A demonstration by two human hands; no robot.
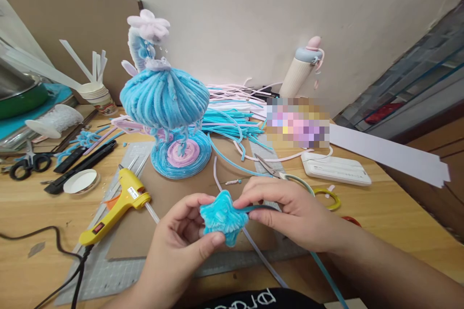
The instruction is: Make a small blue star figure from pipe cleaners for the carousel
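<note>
A fuzzy blue star [224, 217], coiled from pipe cleaner, is between my hands above the brown cardboard. My left hand [177, 239] grips it from the left, thumb on its lower edge and fingers behind. At its right side my right hand [286, 210] pinches a blue pipe cleaner [328, 277], which runs on below that wrist toward the front edge. Behind the hands stands a blue pipe-cleaner lamp shape [165, 99] with a ruffled dome, a pale flower on top and a round base with a pink centre.
A yellow glue gun [116, 207] lies left on the cutting mat, near black-handled scissors [31, 161] and a spool [54, 120]. Blue pipe cleaners [232, 123] are heaped at the back. Yellow-handled scissors [290, 176], a white power strip [337, 169] and a bottle [299, 72] are to the right.
</note>
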